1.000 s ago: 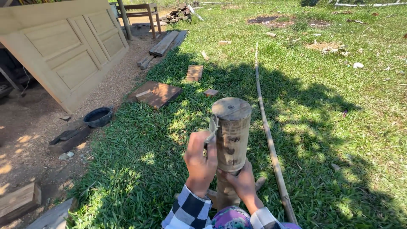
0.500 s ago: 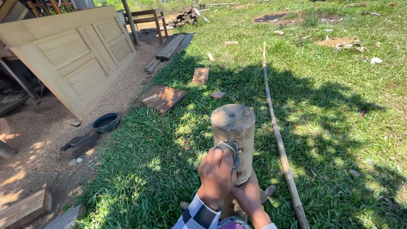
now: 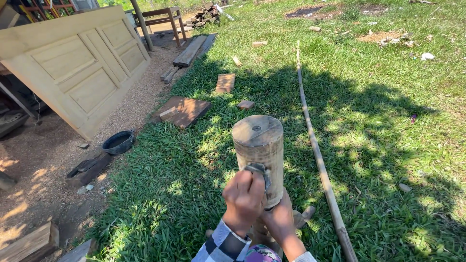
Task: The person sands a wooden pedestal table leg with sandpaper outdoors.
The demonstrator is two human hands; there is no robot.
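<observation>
Bamboo is what I am working on: a thick, pale-brown bamboo cylinder (image 3: 258, 155) stands upright on the grass in front of me, its flat, closed top facing the camera. My left hand (image 3: 244, 198) is closed in a fist around a folded scrap of grey abrasive sheet (image 3: 258, 171), pressing it against the near side of the cylinder. My right hand (image 3: 280, 224) wraps the lower part of the cylinder and steadies it from beneath.

To rub well, I judge I should keep the sheet flat on the curve, work with the grain in even strokes, and turn the piece with the lower hand so that no patch is missed, holding firmly so it does not tilt.

Much is hard to read. My hands hide the cylinder's base, so I cannot tell whether it rests on the ground or on the small wooden offcut (image 3: 306, 213) behind. The sheet is mostly covered by my fingers, and its kind is uncertain. A long thin bamboo pole (image 3: 314, 145) lies just beside on the right.
</observation>
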